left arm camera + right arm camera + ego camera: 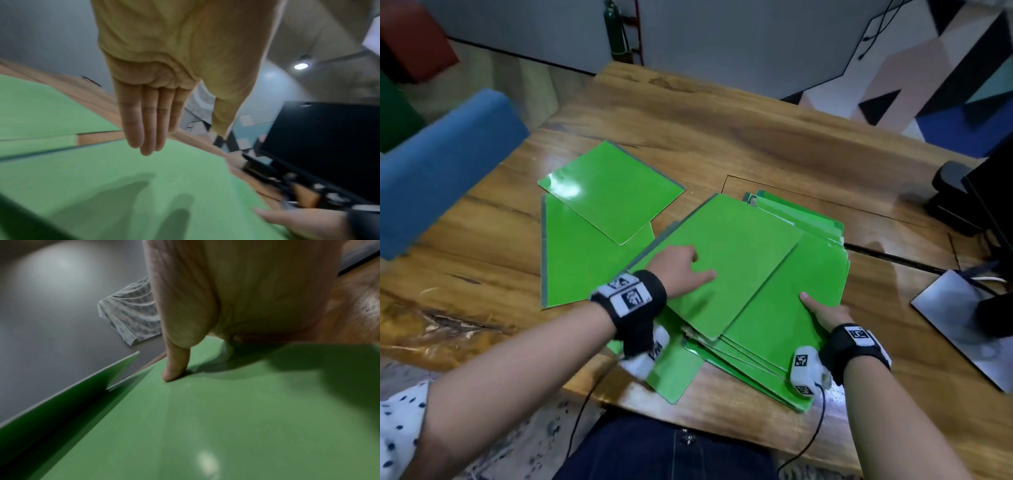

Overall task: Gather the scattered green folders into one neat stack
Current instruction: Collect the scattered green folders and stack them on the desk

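The left hand (pixel 677 270) is lying flat with fingers (pixel 144 123) straight and together; the right hand (pixel 825 313) is reaching forward, thumb (pixel 174 363) pressing down.

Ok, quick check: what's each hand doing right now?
Left hand: open, fingers straight, flat over the top folder.
Right hand: grips the near edge of the folder stack, thumb on top.

**Gloss on green, grain on wood**

The folders (pixel 616 192) look like glossy, smooth card or plastic, throwing white glare. The table (pixel 722 137) is varnished wood, shiny, with rough cracked patches. Wristbands (pixel 640 305) are black cloth. The chair (pixel 445 154) wears matt blue fabric.
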`<state>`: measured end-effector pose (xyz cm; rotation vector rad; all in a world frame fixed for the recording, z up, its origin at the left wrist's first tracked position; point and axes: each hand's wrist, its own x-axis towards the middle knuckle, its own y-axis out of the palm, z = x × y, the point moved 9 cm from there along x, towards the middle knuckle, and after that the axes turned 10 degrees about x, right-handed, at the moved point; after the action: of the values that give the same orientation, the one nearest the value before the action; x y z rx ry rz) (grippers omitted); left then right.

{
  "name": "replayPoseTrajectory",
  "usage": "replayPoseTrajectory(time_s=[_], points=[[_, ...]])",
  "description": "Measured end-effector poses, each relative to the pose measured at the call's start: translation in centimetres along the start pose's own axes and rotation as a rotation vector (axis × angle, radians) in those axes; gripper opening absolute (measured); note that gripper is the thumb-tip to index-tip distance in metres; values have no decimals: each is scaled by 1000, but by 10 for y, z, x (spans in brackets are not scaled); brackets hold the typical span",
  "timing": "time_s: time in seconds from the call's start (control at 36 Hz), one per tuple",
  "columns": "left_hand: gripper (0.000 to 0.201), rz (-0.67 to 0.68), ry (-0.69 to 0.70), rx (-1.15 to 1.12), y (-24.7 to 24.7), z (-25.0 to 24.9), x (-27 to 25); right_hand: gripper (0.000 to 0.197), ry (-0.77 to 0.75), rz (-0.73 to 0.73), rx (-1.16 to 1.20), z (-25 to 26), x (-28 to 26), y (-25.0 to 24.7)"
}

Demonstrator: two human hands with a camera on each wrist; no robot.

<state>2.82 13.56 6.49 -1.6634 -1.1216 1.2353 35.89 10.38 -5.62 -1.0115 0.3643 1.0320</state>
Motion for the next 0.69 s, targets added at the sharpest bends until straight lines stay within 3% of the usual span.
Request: replayPoseTrajectory(time_s=[0.11, 0.28, 0.36, 0.47, 0.69], points=[[55, 39, -179, 47, 18, 58, 43, 105, -12, 4, -2, 1, -2, 1], [73, 177, -298, 125, 45, 105, 80, 104, -12, 12, -12, -1, 0, 0], [75, 166, -322, 51, 55, 112, 97, 103, -19, 0, -4, -1, 1, 0], [93, 118, -379, 23, 63, 117, 111, 102, -25, -17, 9, -4, 3, 0], [82, 98, -378, 51, 62, 103, 111, 104, -23, -23, 5, -3, 1, 0]])
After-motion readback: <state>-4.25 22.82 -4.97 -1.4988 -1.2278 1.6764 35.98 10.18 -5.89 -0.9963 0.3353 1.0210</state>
